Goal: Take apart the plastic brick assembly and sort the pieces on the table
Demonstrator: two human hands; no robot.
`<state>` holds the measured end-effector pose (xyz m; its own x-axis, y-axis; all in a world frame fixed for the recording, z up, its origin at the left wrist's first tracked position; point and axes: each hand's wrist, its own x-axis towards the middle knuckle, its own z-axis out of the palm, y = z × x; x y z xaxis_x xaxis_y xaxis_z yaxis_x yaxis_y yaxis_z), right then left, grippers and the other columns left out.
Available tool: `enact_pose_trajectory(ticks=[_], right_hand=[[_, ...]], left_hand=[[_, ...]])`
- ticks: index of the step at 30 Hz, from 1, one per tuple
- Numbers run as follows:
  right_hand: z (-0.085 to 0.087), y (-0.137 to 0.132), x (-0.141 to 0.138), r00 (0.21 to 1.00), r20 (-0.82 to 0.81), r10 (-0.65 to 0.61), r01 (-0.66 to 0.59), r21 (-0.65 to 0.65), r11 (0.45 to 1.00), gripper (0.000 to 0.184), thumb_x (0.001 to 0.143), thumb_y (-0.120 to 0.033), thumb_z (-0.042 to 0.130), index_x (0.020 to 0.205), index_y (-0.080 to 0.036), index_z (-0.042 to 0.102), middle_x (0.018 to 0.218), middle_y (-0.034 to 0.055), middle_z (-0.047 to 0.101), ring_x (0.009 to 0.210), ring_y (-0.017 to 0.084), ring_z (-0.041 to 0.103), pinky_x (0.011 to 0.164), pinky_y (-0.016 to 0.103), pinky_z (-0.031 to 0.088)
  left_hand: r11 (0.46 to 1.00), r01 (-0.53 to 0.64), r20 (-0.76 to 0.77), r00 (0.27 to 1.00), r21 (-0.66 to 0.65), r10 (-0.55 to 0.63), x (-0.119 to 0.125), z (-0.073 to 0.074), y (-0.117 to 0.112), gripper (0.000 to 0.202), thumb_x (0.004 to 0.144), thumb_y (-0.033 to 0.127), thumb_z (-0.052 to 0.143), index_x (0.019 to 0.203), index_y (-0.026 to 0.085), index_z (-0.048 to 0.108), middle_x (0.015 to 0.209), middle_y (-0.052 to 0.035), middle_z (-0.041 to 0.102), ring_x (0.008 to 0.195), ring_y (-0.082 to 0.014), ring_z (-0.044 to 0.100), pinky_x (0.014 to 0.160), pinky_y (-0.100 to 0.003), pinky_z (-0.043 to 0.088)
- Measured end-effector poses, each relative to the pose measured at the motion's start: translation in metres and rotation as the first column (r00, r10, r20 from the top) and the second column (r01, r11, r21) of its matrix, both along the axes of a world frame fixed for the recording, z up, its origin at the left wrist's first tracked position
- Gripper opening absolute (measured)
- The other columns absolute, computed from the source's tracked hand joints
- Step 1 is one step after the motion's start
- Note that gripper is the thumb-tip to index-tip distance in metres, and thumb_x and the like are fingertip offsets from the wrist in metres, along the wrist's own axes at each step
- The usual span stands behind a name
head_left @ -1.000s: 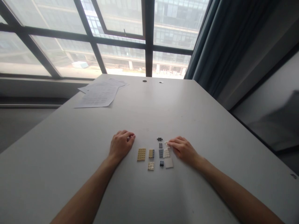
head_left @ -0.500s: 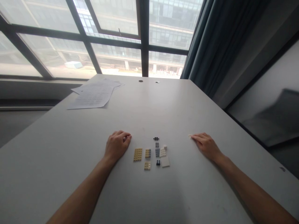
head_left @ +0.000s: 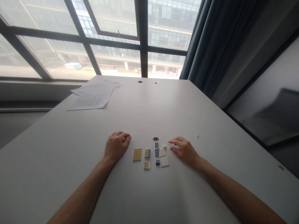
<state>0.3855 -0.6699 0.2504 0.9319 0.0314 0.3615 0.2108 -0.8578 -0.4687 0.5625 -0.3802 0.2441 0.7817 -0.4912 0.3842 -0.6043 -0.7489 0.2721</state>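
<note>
My left hand (head_left: pixel 116 144) rests on the table, fingers curled in and thumb close to the index finger; nothing shows in it. To its right lies a tan studded building plate (head_left: pixel 137 154). Beside that are a tan and grey-blue brick piece (head_left: pixel 147 153) and a smaller tan plate (head_left: pixel 147 165). My right hand (head_left: pixel 184 149) is open, thumb and fingers apart, pointing at a white studded plate (head_left: pixel 162 152). A small white round piece (head_left: pixel 164 147) sits by that plate. A grey-blue plate (head_left: pixel 157 152) adjoins it. Below lies a smooth white tile (head_left: pixel 164 161).
Dark small pieces (head_left: pixel 155 138) and a grey piece (head_left: pixel 156 145) lie at the top of the group, a black piece (head_left: pixel 158 162) by the tile. Small white pieces (head_left: pixel 197 135) lie apart at right. Paper sheets (head_left: pixel 93 96) cover the far left, before the window.
My right hand has let go of the small white pieces at the right and moved left to the group of bricks, its fingers now apart. My left hand has stayed put.
</note>
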Motion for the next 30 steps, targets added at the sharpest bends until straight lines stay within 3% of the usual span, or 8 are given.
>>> enact_pose_trajectory(ticks=[3,7,10,16,20,25,30], right_hand=[[0.001,0.022,0.015,0.997,-0.049,0.065,-0.064,0.010,0.998,0.015,0.086,-0.019,0.061,0.099,-0.021,0.067,0.095,0.0045,0.068,0.089,0.017,0.061,0.083,0.030,0.049],[0.000,0.018,0.016,0.998,-0.056,0.042,-0.044,-0.030,0.999,0.010,0.088,-0.019,0.058,0.088,-0.020,0.068,0.087,0.0042,0.068,0.085,0.017,0.060,0.080,0.029,0.048],[-0.003,-0.007,0.000,0.999,-0.031,-0.027,0.026,-0.056,0.998,0.013,0.090,-0.021,0.055,0.087,-0.021,0.068,0.086,0.0046,0.067,0.084,0.018,0.060,0.080,0.031,0.048],[-0.015,-0.086,-0.046,0.954,0.061,-0.294,0.299,-0.089,0.950,0.018,0.090,-0.032,0.052,0.087,-0.022,0.068,0.086,0.0063,0.067,0.084,0.023,0.062,0.079,0.038,0.049],[-0.020,-0.112,-0.056,0.938,0.065,-0.342,0.346,-0.087,0.934,0.020,0.090,-0.034,0.052,0.088,-0.022,0.068,0.085,0.0063,0.067,0.082,0.023,0.062,0.077,0.037,0.050],[-0.019,-0.113,-0.053,0.935,0.071,-0.347,0.352,-0.077,0.933,0.021,0.090,-0.035,0.051,0.088,-0.021,0.067,0.085,0.0068,0.067,0.080,0.023,0.062,0.076,0.037,0.050],[-0.011,-0.094,-0.055,0.906,0.166,-0.388,0.403,-0.065,0.913,0.023,0.091,-0.032,0.049,0.104,-0.020,0.064,0.096,0.0084,0.066,0.081,0.022,0.060,0.078,0.038,0.050]], left_hand=[[1.000,0.009,-0.005,1.000,-0.008,-0.009,0.000,0.001,0.000,0.028,0.086,0.038,0.046,0.084,0.022,0.068,0.087,-0.0039,0.068,0.086,-0.0218,0.059,0.082,-0.034,0.042],[1.000,0.012,-0.007,1.000,-0.016,-0.012,0.000,0.000,0.000,0.028,0.086,0.038,0.046,0.083,0.022,0.068,0.087,-0.0038,0.068,0.086,-0.0217,0.059,0.082,-0.033,0.043],[1.000,0.005,-0.006,1.000,-0.014,-0.005,0.000,0.000,0.000,0.029,0.086,0.040,0.046,0.083,0.022,0.069,0.086,-0.0043,0.068,0.086,-0.0220,0.059,0.082,-0.034,0.043],[1.000,0.010,-0.016,1.000,0.000,-0.010,0.001,0.002,0.000,0.030,0.086,0.041,0.045,0.084,0.022,0.069,0.088,-0.0046,0.068,0.087,-0.0219,0.059,0.082,-0.034,0.043],[1.000,0.006,-0.009,1.000,0.004,-0.006,0.000,0.003,-0.001,0.030,0.086,0.041,0.045,0.083,0.023,0.068,0.087,-0.0039,0.068,0.086,-0.0220,0.059,0.081,-0.034,0.043],[1.000,0.012,-0.001,1.000,0.005,-0.012,0.001,0.001,0.001,0.030,0.086,0.041,0.046,0.084,0.022,0.069,0.088,-0.0039,0.068,0.086,-0.0220,0.059,0.082,-0.034,0.043],[1.000,0.015,0.004,1.000,0.002,-0.015,0.003,-0.002,0.001,0.028,0.086,0.040,0.046,0.084,0.022,0.068,0.088,-0.0039,0.068,0.086,-0.0219,0.059,0.081,-0.033,0.043]])
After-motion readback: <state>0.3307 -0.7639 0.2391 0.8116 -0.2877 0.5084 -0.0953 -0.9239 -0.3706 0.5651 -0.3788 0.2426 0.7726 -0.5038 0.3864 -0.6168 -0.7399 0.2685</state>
